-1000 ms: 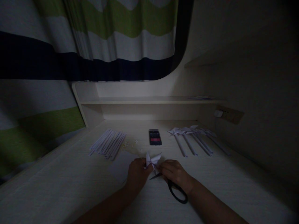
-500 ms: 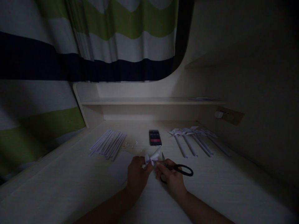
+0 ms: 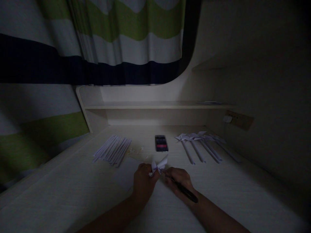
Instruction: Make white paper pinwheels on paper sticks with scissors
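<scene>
White paper piece: a small folded pinwheel head [image 3: 159, 165], held just above the pale surface [image 3: 73, 194], near its front middle.
Left hand: left hand [image 3: 143, 181], fingers pinched together on the lower left of the paper.
Right hand: right hand [image 3: 179, 182], fingers closed around black scissors [image 3: 183, 191]; the blades point toward the paper, the handles lie back over the wrist.
Left of hands: a row of folded paper strips [image 3: 112, 149].
Behind: a dark phone [image 3: 161, 143], lying flat.
Right: finished paper pinwheels [image 3: 201, 144], side by side.
Beyond: a shelf [image 3: 155, 105] under a striped curtain [image 3: 116, 38].
</scene>
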`<state>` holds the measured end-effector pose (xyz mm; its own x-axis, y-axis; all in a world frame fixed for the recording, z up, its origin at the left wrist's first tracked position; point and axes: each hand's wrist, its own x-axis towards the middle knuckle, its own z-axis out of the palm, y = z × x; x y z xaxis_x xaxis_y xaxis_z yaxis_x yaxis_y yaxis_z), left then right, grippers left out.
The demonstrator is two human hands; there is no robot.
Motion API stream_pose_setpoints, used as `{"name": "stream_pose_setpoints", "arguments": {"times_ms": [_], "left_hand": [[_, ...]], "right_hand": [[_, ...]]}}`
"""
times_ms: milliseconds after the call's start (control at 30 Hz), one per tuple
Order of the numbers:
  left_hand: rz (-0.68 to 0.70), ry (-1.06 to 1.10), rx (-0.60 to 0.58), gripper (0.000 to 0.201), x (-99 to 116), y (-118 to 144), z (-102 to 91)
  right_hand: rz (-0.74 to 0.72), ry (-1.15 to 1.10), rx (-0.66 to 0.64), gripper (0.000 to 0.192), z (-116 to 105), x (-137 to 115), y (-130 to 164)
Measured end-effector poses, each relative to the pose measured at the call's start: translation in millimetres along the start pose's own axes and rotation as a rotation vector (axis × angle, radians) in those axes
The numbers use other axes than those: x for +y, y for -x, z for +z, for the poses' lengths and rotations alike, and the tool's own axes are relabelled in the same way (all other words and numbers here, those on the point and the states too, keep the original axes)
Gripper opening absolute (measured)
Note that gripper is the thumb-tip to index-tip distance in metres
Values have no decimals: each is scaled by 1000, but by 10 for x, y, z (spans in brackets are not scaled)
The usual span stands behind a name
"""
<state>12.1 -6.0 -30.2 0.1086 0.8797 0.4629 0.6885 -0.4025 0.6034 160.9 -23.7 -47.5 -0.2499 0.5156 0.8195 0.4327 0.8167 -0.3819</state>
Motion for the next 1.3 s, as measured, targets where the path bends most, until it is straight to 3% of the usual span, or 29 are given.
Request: {"name": "stream_pose_setpoints", "arguments": {"times_ms": [67,133,267,333,467,567,667,800,967,1100,1200,1300], "left_hand": [[-51,-2,-39,18,-2,-6,-4],[-87,7,-89,19,6,-11,-14],[-107,24,-157,21,43,-15,-37],[-115,35,-162,22,58,-15,-40],[-145,60,-119,22,67,-9,-37],[-149,59,-57,22,64,3,-39],[-114,75,-2,19,61,15,-39],[-24,66,62,13,56,24,-32],[155,-25,120,9,27,27,-8],[255,-66,153,8,3,26,17],[214,-30,146,9,5,26,22],[70,48,85,12,13,27,21]], "right_hand": [[-235,144,-73,16,-69,97,-12],[-343,253,-134,17,-119,157,-34],[-383,337,-237,19,-157,187,-65],[-362,287,-228,20,-141,186,-54],[-173,88,-81,19,-45,146,10],[190,-20,33,14,45,31,33],[581,-190,147,23,115,-128,-2],[810,-465,290,26,181,-253,-66],[962,-734,428,24,246,-250,-70],[978,-808,470,23,274,-258,-60],[913,-667,396,23,251,-248,-39],[697,-364,209,23,164,-164,-1]]}}
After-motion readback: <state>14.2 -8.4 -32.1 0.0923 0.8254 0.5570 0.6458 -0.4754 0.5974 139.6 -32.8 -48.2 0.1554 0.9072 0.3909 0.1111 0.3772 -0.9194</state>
